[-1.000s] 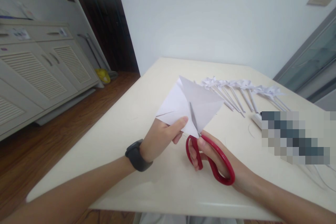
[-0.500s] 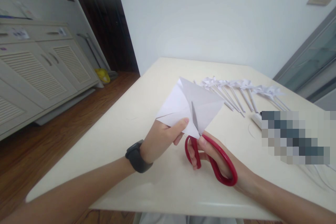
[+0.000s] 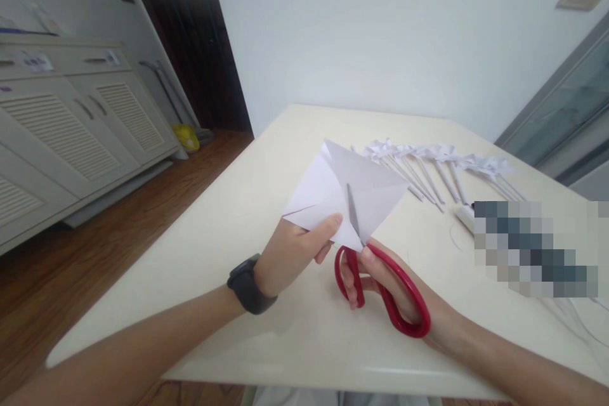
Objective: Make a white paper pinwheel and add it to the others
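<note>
Between thumb and fingers, my left hand (image 3: 297, 250) pinches the lower left of a white sheet of paper (image 3: 316, 187), held above the table. A slit shows near the sheet's left corner, and crease lines run across it. My right hand (image 3: 380, 273) grips red-handled scissors (image 3: 413, 295), its fingers through the loops. One blade lies over the paper, pointing from the bottom corner towards the middle; the other blade is hidden behind the sheet. A black watch is on my left wrist.
Several white paper pinwheels on sticks (image 3: 440, 155) lie in a row at the table's (image 3: 247, 203) back right. A partly pixelated object (image 3: 466, 219) with a white end and thin cords lies nearer on the right. A wall stands behind the table.
Almost nothing differs. The paper has shifted very slightly, while both hands and the scissors stay in about the same place.
</note>
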`<state>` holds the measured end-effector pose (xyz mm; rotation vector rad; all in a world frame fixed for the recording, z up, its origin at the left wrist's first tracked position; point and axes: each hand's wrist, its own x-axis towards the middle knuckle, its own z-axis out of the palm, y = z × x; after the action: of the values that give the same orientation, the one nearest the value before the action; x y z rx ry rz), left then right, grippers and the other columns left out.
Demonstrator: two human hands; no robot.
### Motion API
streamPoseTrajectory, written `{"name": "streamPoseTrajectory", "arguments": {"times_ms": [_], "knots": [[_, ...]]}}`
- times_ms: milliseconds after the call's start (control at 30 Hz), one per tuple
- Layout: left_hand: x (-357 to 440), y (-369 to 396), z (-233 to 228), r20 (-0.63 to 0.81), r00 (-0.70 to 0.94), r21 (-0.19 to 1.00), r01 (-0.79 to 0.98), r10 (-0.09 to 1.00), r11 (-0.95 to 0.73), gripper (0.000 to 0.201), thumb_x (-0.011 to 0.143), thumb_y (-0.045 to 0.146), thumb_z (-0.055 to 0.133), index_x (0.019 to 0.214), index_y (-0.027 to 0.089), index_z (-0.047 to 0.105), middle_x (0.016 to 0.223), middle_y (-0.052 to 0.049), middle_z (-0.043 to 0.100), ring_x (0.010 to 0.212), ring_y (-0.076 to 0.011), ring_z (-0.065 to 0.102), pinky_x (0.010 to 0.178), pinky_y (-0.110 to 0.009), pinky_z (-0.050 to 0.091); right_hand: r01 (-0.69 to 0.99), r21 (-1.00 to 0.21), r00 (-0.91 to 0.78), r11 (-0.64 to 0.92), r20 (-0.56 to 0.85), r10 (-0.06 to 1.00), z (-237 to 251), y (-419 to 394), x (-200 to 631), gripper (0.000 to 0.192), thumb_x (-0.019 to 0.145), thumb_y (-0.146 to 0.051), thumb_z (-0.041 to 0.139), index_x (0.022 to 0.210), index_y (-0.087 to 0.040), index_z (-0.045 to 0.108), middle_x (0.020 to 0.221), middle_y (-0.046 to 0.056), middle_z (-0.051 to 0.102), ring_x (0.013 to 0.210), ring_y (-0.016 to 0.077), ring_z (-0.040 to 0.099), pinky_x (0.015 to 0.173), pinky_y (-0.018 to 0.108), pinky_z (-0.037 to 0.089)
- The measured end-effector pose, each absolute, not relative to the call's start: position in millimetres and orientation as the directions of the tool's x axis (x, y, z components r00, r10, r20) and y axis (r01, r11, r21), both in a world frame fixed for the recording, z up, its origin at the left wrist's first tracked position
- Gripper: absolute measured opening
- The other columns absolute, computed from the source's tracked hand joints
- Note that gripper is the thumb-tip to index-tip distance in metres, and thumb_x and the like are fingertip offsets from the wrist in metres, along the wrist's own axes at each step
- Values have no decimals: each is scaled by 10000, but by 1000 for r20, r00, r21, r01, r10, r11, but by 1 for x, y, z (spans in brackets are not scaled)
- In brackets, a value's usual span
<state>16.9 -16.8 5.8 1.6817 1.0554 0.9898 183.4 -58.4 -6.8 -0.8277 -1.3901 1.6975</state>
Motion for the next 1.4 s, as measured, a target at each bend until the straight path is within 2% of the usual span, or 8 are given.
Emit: {"name": "streamPoseTrajectory", "arguments": {"times_ms": [500, 700, 867, 1100, 1400], "knots": [[17, -17, 6, 152, 334, 946, 225, 930, -235, 433, 884, 316, 413, 482, 176, 335, 423, 58, 343, 434, -75, 373, 544, -247, 346, -140, -984, -498, -108, -25, 867, -4, -57, 184, 261, 878, -429, 455, 835, -174, 493, 742, 8, 542, 592, 109, 494, 590, 253, 411], [18, -18, 7, 162, 330, 947, 213, 930, -241, 429, 884, 310, 407, 482, 180, 327, 429, 56, 340, 433, -76, 374, 530, -246, 349, -150, -982, -500, -118, -28, 866, -7, -57, 184, 226, 877, -403, 472, 826, -183, 469, 694, -16, 492, 589, 109, 495, 586, 251, 417], [18, -18, 6, 154, 345, 942, 231, 926, -243, 438, 878, 324, 420, 474, 173, 344, 417, 57, 351, 427, -73, 376, 528, -240, 352, -155, -982, -484, -112, -23, 875, -9, -59, 185, 257, 905, -408, 408, 890, -176, 517, 734, 2, 525, 626, 117, 510, 637, 269, 427], [18, -16, 6, 178, 337, 938, 226, 925, -263, 428, 873, 300, 414, 468, 179, 347, 409, 53, 350, 416, -79, 375, 492, -241, 340, -141, -981, -497, -136, -49, 866, -3, -56, 184, 269, 856, -436, 495, 889, -169, 505, 769, 17, 558, 561, 102, 484, 564, 255, 411], [18, -17, 4, 149, 354, 938, 245, 923, -245, 444, 872, 323, 423, 459, 174, 356, 415, 47, 369, 418, -78, 395, 498, -239, 351, -169, -981, -486, -95, -1, 874, -11, -57, 184, 367, 880, -497, 391, 932, -167, 544, 755, 27, 570, 588, 122, 499, 595, 269, 414]]}}
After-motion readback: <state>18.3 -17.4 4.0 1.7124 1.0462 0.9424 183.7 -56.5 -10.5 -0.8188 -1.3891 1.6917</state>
